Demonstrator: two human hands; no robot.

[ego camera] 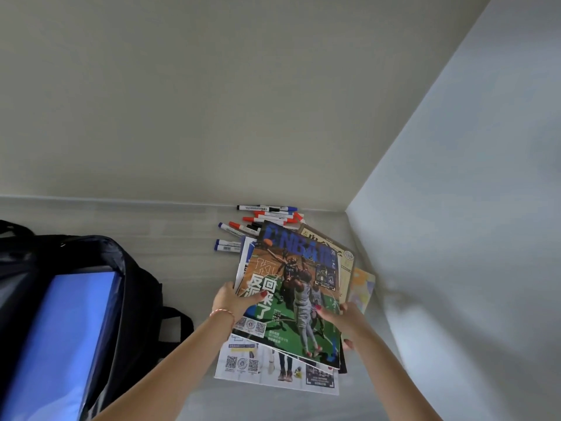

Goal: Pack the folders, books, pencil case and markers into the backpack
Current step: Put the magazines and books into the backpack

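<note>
Both grips pinch the top magazine [291, 299], left hand [232, 302] on its left edge, right hand [343, 319] on its right, over the book pile [279, 372]. Markers [258, 221] lie beyond; the backpack [100, 299] stands left, holding a blue folder [60, 329].

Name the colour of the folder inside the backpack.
Blue folder, in the black backpack; head view.

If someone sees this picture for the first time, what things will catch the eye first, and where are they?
The eye goes first to the basketball magazine at the centre right, gripped at its edges by the left hand and the right hand, on top of other magazines. Next comes the open black backpack at the lower left, with a bright blue folder inside. Red- and blue-capped markers lie scattered on the table by the wall, behind the magazines.
</note>
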